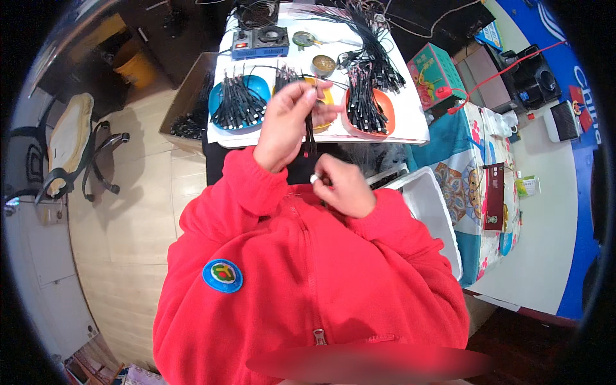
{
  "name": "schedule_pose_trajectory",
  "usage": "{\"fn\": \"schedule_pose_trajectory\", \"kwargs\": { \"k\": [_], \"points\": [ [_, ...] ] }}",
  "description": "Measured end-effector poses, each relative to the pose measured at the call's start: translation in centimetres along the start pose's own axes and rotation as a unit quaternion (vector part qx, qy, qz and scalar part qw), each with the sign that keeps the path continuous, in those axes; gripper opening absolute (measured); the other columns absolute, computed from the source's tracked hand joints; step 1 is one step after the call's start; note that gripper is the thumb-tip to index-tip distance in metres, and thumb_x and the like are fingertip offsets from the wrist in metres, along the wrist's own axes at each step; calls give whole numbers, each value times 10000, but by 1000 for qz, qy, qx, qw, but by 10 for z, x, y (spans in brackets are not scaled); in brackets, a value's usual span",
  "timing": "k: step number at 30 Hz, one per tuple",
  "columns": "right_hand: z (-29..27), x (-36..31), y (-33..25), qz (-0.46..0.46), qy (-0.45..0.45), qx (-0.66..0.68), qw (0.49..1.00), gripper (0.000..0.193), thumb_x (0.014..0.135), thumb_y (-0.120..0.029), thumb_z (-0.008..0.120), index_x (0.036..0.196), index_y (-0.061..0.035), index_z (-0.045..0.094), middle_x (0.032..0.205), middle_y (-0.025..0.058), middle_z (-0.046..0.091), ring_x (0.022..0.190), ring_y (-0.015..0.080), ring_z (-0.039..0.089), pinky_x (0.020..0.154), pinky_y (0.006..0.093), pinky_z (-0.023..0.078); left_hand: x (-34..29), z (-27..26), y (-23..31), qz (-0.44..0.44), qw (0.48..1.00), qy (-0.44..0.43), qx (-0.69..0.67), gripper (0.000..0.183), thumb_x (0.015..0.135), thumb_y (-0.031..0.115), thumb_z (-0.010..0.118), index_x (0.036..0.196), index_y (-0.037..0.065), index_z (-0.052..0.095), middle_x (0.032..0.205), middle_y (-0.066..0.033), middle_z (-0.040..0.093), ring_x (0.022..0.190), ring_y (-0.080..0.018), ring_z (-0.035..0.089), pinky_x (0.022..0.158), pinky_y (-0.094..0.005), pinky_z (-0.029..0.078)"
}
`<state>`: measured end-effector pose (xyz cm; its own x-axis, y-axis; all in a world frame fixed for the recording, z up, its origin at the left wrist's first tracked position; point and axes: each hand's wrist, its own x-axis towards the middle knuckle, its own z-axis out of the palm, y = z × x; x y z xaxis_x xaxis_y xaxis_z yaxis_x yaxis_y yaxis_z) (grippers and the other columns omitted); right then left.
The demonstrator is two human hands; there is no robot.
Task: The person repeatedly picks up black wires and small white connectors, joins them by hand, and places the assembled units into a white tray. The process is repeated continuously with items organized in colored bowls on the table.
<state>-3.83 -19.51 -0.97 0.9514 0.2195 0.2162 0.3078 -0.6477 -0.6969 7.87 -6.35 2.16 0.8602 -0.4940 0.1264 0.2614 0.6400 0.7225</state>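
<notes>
My left hand (285, 125) is raised over the near edge of the white table, its thumb and forefinger pinched together on a black cable and the other fingers loosely spread. Below that hand the black cable (309, 138) hangs down, with a reddish tip at its lower end. Close to my chest, my right hand (346, 187) is closed. A small silvery piece shows at its fingers; whether it is a ring or a held part I cannot make out. Bundles of black cables with metal plugs lie in a blue tray (213, 102), a yellow tray (328, 96) and an orange tray (386, 102).
Farther back on the white table (410, 122) stand a box-shaped device with a red-lit switch (241, 45), a green dish (303, 40) and a round tin (323, 64). More black cables (378, 54) spread at the back right. A white foam box (436, 212) sits at my right.
</notes>
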Motion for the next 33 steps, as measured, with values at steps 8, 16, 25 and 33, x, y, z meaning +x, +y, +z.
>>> {"fn": "schedule_pose_trajectory", "kwargs": {
  "k": [8,16,25,33],
  "points": [
    [17,-5,8,-21,-98,69,993,156,865,-153,590,950,-30,547,794,88,609,686,209,604,605,338,480,-47,-8,34,116,987,-53,94,124,973,91,467,989,-3,547,906,-36,573,574,-36,359,517,-169,297],
    [-45,64,-26,5,-31,499,866,243,924,-141,591,1110,13,575,926,45,635,743,75,576,622,183,435,-107,0,32,-42,975,-197,94,166,974,153,484,1007,6,552,923,-110,547,592,-59,378,503,-183,297],
    [-29,46,-50,52,-38,525,849,190,889,-154,654,1004,-5,633,833,-4,621,715,52,536,644,197,439,-120,-20,34,-87,968,-235,19,178,966,130,503,1045,-8,582,924,-114,587,642,-63,428,525,-194,330],
    [-30,43,-63,-13,-8,487,873,142,876,-113,663,949,5,632,850,13,636,769,64,571,693,206,470,-114,-18,40,-126,966,-224,14,178,964,174,496,961,19,583,972,-257,611,511,-102,454,490,-204,370]
  ]
}}
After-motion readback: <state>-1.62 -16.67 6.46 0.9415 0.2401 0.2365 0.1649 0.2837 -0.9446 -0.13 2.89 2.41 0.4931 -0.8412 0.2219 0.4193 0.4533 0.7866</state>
